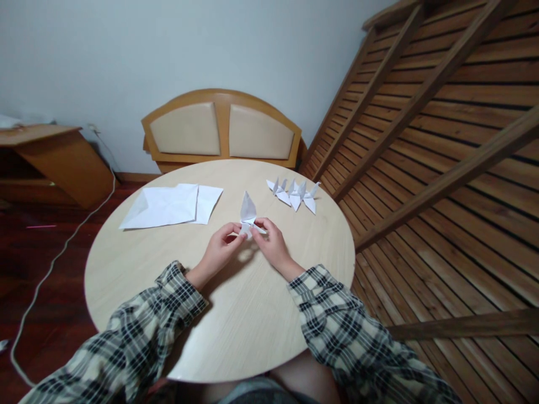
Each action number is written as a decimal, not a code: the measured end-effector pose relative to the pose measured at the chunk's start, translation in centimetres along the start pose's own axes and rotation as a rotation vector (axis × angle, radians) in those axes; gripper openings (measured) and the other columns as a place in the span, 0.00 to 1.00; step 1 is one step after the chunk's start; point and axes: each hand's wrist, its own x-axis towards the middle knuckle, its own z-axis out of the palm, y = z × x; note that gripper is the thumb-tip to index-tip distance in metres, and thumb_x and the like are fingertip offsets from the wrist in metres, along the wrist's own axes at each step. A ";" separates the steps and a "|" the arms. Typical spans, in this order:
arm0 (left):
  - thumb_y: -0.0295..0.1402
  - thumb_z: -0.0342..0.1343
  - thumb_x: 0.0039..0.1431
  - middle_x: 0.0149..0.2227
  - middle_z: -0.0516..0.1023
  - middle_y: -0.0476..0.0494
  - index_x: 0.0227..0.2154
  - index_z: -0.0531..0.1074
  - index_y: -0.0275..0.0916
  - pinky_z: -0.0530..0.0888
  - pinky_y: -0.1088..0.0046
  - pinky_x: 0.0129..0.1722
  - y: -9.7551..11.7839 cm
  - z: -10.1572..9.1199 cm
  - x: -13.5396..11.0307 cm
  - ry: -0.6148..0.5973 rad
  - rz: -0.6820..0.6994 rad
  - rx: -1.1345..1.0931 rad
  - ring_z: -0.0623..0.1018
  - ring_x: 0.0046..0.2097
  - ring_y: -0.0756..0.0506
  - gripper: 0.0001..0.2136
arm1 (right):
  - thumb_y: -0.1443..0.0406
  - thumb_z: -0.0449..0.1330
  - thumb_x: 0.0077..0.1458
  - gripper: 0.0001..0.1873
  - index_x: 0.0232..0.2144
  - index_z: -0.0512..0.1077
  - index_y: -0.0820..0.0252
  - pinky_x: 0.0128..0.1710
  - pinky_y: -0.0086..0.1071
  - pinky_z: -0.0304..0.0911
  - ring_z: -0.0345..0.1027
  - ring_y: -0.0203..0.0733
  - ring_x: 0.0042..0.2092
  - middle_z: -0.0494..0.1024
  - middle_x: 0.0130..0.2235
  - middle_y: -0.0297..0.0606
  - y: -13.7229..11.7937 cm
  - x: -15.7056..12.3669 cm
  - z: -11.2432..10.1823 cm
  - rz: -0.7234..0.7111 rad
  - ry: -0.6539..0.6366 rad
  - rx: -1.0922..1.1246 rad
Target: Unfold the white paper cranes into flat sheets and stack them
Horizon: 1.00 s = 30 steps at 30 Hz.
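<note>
Folded paper (248, 209): held over middle of table (252, 325). Sheets (168, 205): far left, overlapping. Left hand (222, 245) and right hand (273, 245): thumb and fingers of each pinch the folded paper, from left and right. Cranes (296, 198): far right, apparently three, close together.

Between my left hand (222, 247) and my right hand (273, 242) the upright tip of the folded paper (248, 207) blocks the way straight ahead, but past it I have an open lane between the flat paper sheets (168, 206) on the left and the paper cranes (295, 194), wings raised, on the right. Bare tabletop (252, 314) lies toward me between my sleeves (332, 314), while the slatted wooden panel (446, 140) limits any wide swing to the right.
</note>
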 end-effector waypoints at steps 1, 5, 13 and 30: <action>0.39 0.59 0.59 0.35 0.75 0.44 0.31 0.74 0.37 0.71 0.70 0.37 0.1 0.1 -0.1 -0.013 0.016 0.024 0.74 0.37 0.47 0.09 | 0.57 0.58 0.61 0.09 0.40 0.73 0.54 0.48 0.41 0.67 0.73 0.43 0.45 0.79 0.41 0.39 0.0 0.1 -0.1 0.008 0.024 0.015; 0.38 0.58 0.59 0.34 0.73 0.46 0.29 0.71 0.38 0.69 0.71 0.35 0.2 0.0 -0.1 -0.012 0.047 0.051 0.72 0.35 0.47 0.09 | 0.56 0.58 0.60 0.12 0.31 0.75 0.56 0.46 0.39 0.67 0.74 0.44 0.42 0.80 0.36 0.40 0.1 0.6 -0.3 0.063 0.109 0.059; 0.40 0.59 0.58 0.25 0.72 0.48 0.25 0.71 0.39 0.67 0.71 0.32 -0.3 -0.8 0.6 0.106 -0.158 -0.166 0.70 0.29 0.48 0.11 | 0.43 0.58 0.53 0.25 0.31 0.72 0.60 0.38 0.36 0.68 0.73 0.41 0.35 0.80 0.33 0.41 2.0 1.5 -0.5 0.445 0.254 0.489; 0.39 0.61 0.58 0.38 0.72 0.44 0.36 0.71 0.41 0.67 0.65 0.43 -0.2 -1.9 0.7 0.193 0.171 0.451 0.71 0.41 0.43 0.09 | 0.57 0.60 0.58 0.14 0.24 0.71 0.57 0.35 0.34 0.63 0.69 0.40 0.33 0.75 0.29 0.37 0.0 1.0 -1.2 0.020 0.171 0.010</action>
